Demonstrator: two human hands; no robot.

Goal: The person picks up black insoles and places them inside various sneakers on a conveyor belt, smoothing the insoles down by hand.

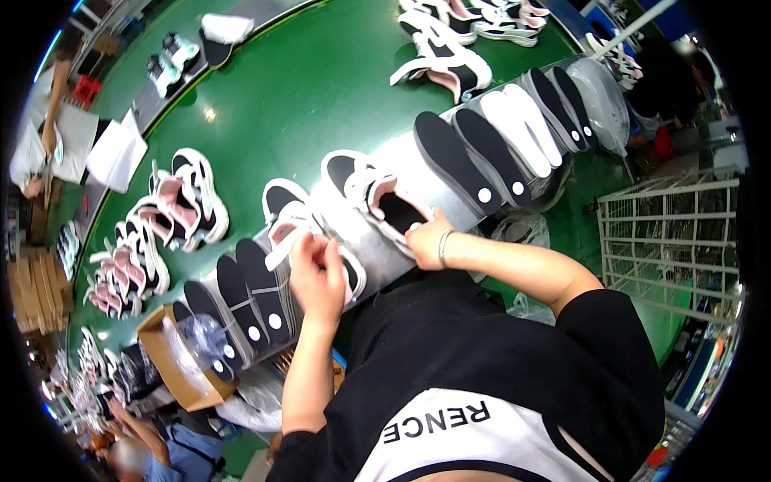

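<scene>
The right hand (pixel 430 239), a bracelet at its wrist, is part closed at the heel of the right-hand shoe (pixel 365 189), thumb and fingers at the collar, which seems to keep the opening turned towards the wearer. The left hand (pixel 317 277) is half curled over the back of the left-hand shoe (pixel 291 210); whether its fingers grip or only rest there I cannot tell. Both white, black and pink shoes lie on the grey ledge (pixel 393 261) just in front of the body, toes pointing away, likely so that their openings sit within easy reach.

Beside the left hand, black insoles (pixel 261 281) lie side by side, white dots at the near ends; past them a cardboard box (pixel 158 345) holds clear plastic. To the right lie 2 more black insoles (pixel 446 149), then 2 white insoles (pixel 514 120), all set in pairs, perhaps to make matching simple.

Farther off, on the green table (pixel 305 96), a row of shoes (pixel 193 205) stands to the left and another group (pixel 446 64) lies ahead, apparently kept apart from the pair in hand. At far left is a co-worker's hand (pixel 50 140), near white sheets (pixel 120 153)
</scene>
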